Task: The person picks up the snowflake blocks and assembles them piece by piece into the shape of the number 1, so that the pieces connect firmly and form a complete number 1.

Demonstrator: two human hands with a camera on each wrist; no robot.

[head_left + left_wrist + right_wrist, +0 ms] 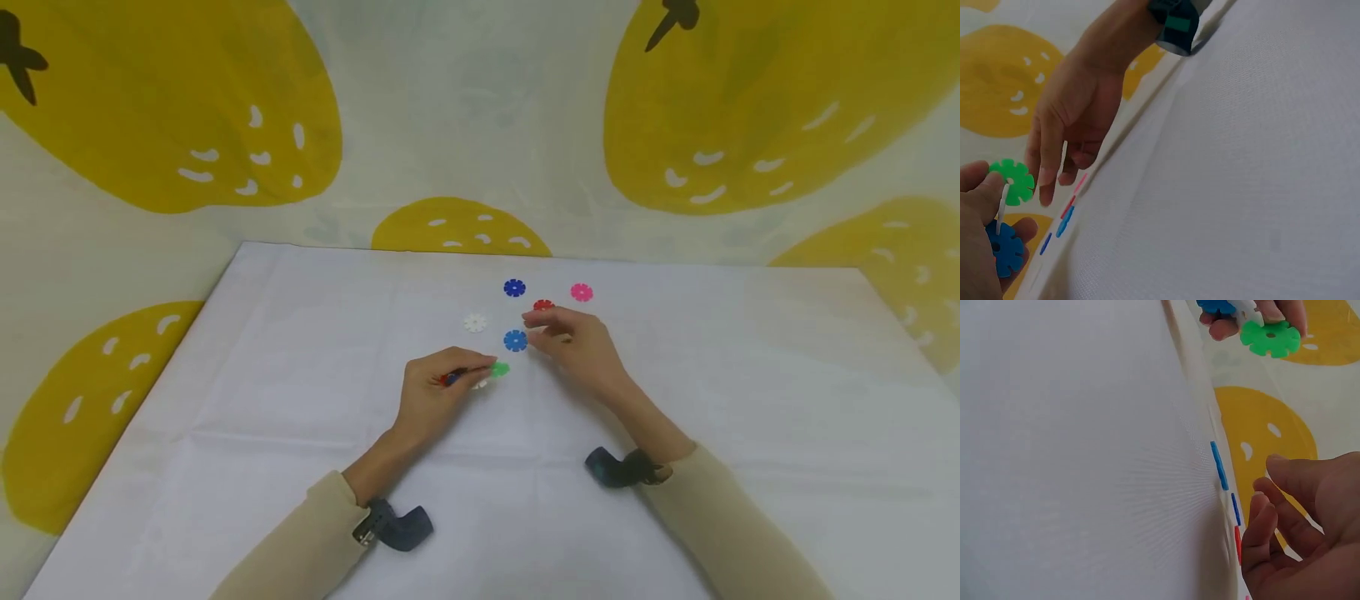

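My left hand (438,392) pinches a small chain of joined plastic snowflake discs between thumb and fingers. In it I see a green disc (1013,182), a white disc (1002,209) set edge-on and a blue disc (1007,250); a bit of red shows by the palm in the head view. My right hand (581,346) hovers above the table with loosely bent fingers and nothing between them. Its fingertips are nearest a light blue disc (515,341) and a red disc (543,306), which the hand partly covers.
Loose on the white-covered table (300,333) lie a white disc (475,322), a dark blue disc (514,287) and a pink disc (581,292). Behind the table's far edge hangs a cloth (472,125) with yellow fruit shapes.
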